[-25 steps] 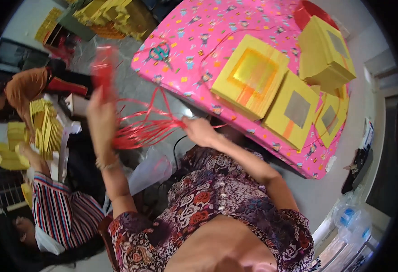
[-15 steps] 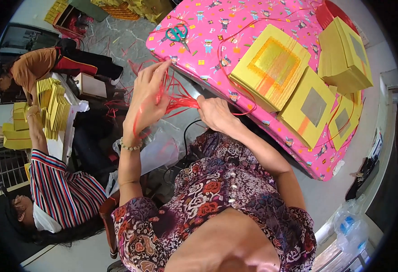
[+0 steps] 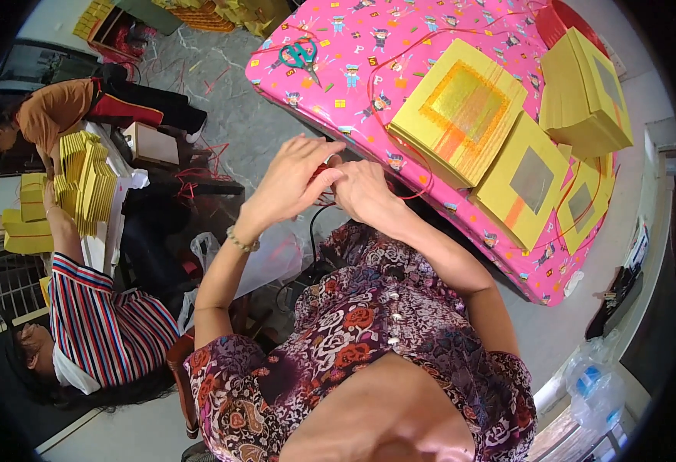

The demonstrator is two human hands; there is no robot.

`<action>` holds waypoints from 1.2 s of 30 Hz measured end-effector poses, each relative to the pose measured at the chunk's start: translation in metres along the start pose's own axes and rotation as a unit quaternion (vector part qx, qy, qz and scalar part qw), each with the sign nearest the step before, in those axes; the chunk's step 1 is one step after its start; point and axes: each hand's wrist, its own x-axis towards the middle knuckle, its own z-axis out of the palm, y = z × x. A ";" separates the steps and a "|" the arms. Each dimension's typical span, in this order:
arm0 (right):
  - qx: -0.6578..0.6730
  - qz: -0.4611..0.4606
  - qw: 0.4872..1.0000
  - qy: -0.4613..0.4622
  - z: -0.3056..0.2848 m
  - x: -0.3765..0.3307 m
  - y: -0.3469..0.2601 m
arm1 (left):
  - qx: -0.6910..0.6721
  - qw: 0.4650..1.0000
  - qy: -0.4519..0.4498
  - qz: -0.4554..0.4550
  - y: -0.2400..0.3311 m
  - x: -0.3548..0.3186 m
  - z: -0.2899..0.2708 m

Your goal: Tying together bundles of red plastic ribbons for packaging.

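My left hand (image 3: pixel 295 177) and right hand (image 3: pixel 365 189) meet just off the near left edge of the pink table. Between them a small part of a bunch of red strings (image 3: pixel 325 165) shows; the rest is hidden by my hands. The left fingers curve over the bunch, thumb against my right hand. My right fingers are closed around it. On the table, a stack of yellow paper sheets (image 3: pixel 465 108) with a gold square lies near my right hand. Teal-handled scissors (image 3: pixel 299 55) lie at the table's far left corner.
The pink patterned table cover (image 3: pixel 338 127) also bears more yellow paper stacks (image 3: pixel 584 92), loose red string (image 3: pixel 372 81) and a red basin (image 3: pixel 569 23). At left, two people handle yellow stacks (image 3: pixel 87 181). A clear plastic bag (image 3: pixel 268 262) hangs below my left forearm.
My left hand has moved right and come against my right hand. The red strings, spread between the hands before, are now mostly hidden. My right hand has barely moved.
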 end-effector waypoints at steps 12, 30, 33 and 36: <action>-0.045 0.057 0.992 -0.103 -0.022 0.011 -0.016 | -0.021 0.972 0.173 -0.157 0.002 -0.012 0.045; 0.056 0.065 0.982 -0.168 -0.048 0.013 -0.001 | 0.050 0.932 0.325 -0.150 -0.039 -0.018 -0.050; 0.018 0.030 0.987 -0.156 -0.042 0.026 -0.021 | 0.009 0.975 0.209 -0.073 0.000 0.000 -0.044; 0.004 -0.051 0.990 -0.134 -0.045 0.033 -0.034 | -0.018 0.991 0.105 -0.085 0.001 0.002 -0.023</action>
